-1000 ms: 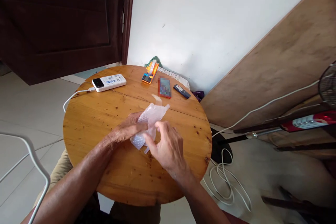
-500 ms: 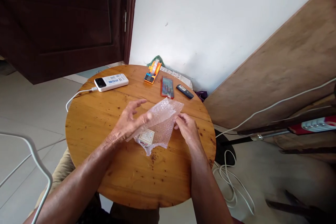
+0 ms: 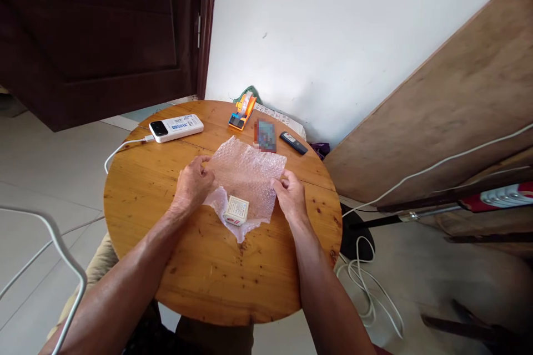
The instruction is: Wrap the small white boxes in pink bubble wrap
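A sheet of clear bubble wrap (image 3: 245,169) lies spread on the round wooden table (image 3: 200,283). Near its front edge rests a small cream-coloured printed box (image 3: 237,210), with some of the wrap crumpled up around its left and front sides. My left hand (image 3: 194,180) is at the sheet's left edge, fingers curled and closed on the wrap. At the opposite edge my right hand (image 3: 290,191) pinches the wrap between thumb and fingers. Neither hand touches the box.
Toward the back stand an orange tape dispenser (image 3: 242,112), a blurred red-edged packet (image 3: 265,135) and a dark remote-like device (image 3: 293,143). A white power bank (image 3: 176,128) with a plugged-in cable lies back left. The wall (image 3: 325,28) rises behind the table.
The fold of bubble wrap over the box has been opened out flat toward the back, uncovering the box. My left hand has moved down and left and closed on the wrap's edge.
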